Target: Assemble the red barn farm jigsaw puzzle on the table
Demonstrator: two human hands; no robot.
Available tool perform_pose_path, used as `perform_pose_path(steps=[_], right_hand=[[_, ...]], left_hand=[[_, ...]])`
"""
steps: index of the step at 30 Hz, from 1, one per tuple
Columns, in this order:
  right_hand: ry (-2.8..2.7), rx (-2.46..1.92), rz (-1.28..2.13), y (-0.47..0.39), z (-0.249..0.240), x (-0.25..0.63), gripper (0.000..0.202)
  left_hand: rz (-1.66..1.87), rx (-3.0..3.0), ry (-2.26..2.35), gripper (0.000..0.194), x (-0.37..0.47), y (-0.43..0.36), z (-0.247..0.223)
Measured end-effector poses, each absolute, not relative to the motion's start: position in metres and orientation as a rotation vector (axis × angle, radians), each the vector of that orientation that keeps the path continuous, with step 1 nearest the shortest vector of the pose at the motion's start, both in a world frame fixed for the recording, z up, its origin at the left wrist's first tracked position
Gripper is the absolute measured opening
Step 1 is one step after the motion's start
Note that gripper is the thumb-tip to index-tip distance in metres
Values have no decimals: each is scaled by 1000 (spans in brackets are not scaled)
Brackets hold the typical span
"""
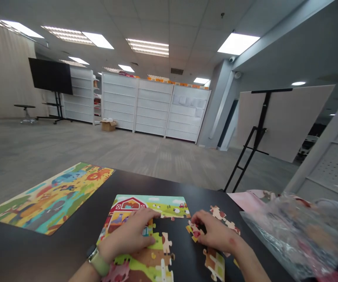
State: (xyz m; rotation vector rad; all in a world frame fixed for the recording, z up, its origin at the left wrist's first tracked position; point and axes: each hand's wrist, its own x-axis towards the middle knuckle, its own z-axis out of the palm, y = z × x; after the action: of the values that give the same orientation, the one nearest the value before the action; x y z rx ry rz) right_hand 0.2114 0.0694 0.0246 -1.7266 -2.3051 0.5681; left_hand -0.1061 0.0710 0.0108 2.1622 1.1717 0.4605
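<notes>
A partly assembled farm jigsaw puzzle (169, 201) lies on the black table, with a red barn at its upper left and a gap at its right middle. My left hand (133, 231) rests over the left part of the puzzle, thumb and fingers apart, holding nothing. Right of the gap, my right hand (212, 231) pinches a puzzle piece (194, 230) that shows a pink cow's snout. Loose pieces lie around that hand: a brown-and-white piece (217, 212) beyond it and a fence piece (215, 264) nearer me. My right hand partly covers other pieces.
A colourful animal picture sheet (65, 196) lies at the table's left. Clear plastic bags (298, 231) are heaped at the right edge. Beyond the table (145, 180) stand a board on an easel (280, 121), white shelves (154, 105) and a screen on a stand (51, 76).
</notes>
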Motion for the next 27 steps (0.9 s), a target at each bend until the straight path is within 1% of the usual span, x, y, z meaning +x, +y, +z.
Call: perform_pose_path(steps=[2, 5, 7, 13, 20, 25, 27], right_hand=[[-2306, -1715, 569, 70, 24, 210, 24], [-2315, -1684, 576, 70, 22, 204, 38], [-2321, -1666, 577, 71, 20, 200, 42], [-2303, -1700, 531, 73, 14, 194, 25], [-2252, -1725, 459, 64, 25, 179, 18], [-2272, -1527, 338, 64, 25, 141, 15], [-2285, -1423, 280, 67, 16, 123, 12]], left_hand=[[465, 2163, 1171, 68, -106, 71, 10], [467, 2157, 1170, 69, -106, 71, 10], [476, 2152, 1169, 68, -106, 71, 10], [514, 2161, 1159, 66, -108, 73, 8], [529, 2182, 1162, 71, -108, 79, 4], [563, 2226, 1149, 69, -106, 79, 2], [578, 2242, 1144, 63, -106, 78, 0]])
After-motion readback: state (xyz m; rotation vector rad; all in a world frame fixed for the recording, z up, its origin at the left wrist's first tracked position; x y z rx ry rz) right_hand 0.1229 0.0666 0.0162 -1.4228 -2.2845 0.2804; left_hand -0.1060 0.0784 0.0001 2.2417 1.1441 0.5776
